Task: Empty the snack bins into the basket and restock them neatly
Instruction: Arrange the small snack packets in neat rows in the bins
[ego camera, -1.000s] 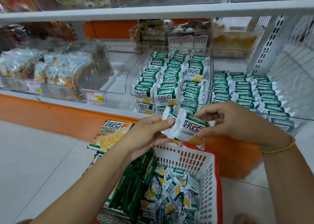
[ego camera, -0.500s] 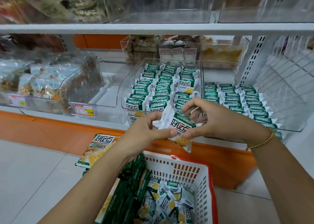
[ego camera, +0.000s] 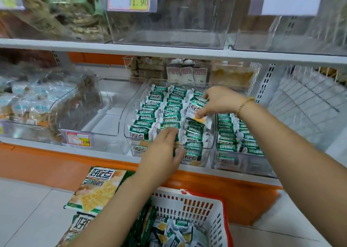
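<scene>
Pinching a green-and-white packet (ego camera: 197, 106) between thumb and fingertips, the right hand (ego camera: 217, 101) reaches over the right-hand row of a clear bin (ego camera: 131, 115) that stands at the front edge of the lower shelf (ego camera: 105, 149). The packet is held upright among the others, toward the back of that row. The bin holds three rows of matching packets (ego camera: 169, 108), standing on edge and packed close. The left hand (ego camera: 159, 151) is at the bin's front edge with its fingers (ego camera: 169, 132) straight and together, gripping nothing, the tips touching the front packets of the middle row. A gold bracelet (ego camera: 244, 104) circles the right wrist. Just beside this bin, toward the right end of the shelf, a second bin (ego camera: 244, 164) holds more rows of the same packets. On the other side stands an empty bin (ego camera: 109, 113), with a red price tag (ego camera: 78, 139) at its front. Below the shelf edge, on the floor, a white basket (ego camera: 197, 207) with a red rim holds a loose heap of packets (ego camera: 174, 231). A large snack bag (ego camera: 97, 188) lies just left of the basket.
</scene>
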Motion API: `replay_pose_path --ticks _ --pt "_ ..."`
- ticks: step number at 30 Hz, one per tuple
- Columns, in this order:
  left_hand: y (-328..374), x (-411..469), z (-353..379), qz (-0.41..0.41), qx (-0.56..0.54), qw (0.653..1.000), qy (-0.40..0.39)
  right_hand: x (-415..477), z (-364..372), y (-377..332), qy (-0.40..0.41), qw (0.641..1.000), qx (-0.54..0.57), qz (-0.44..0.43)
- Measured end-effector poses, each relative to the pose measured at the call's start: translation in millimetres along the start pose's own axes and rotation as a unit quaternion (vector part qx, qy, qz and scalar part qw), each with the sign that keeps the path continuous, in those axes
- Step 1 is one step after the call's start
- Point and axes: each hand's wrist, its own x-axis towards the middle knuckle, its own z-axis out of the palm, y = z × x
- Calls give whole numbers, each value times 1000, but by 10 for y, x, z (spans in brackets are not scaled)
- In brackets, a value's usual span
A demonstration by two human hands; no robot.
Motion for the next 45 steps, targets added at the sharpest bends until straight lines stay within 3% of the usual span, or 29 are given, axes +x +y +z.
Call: replay_pose_path --ticks 5,11,15,20,23,25,27,29,33,40,45 --pt "-51 14 59 16 24 1000 2 352 55 -239 -84 989 -121 19" --pt "-107 23 59 31 25 999 8 647 281 -112 -72 982 -174 16" --pt "-123 24 77 40 26 999 10 629 393 10 -31 974 -226 2" --pt "-87 -67 29 38 27 999 -3 475 459 68 13 978 -209 -23" --pt "-43 -211 -53 45 15 999 19 258 426 -4 89 970 -218 -55" --pt "-22 -381 -106 58 3 998 38 4 433 -101 153 966 -191 -84" --pt "-62 -602 -112 47 -6 999 22 -305 548 -199 168 968 -132 -129" --pt "-149 -871 -63 31 -23 999 -16 -627 787 -294 124 973 -53 -186" --pt "-333 -1488 100 -7 -50 996 -80 -924 1607 -428 -51 971 14 -234" --pt "-666 -2442 560 -87 -67 961 -255 -889 3570 -460 -335 933 100 -89" --pt "-815 -2704 725 -126 2 931 -342 -1099 4329 -545 -424 882 203 29"
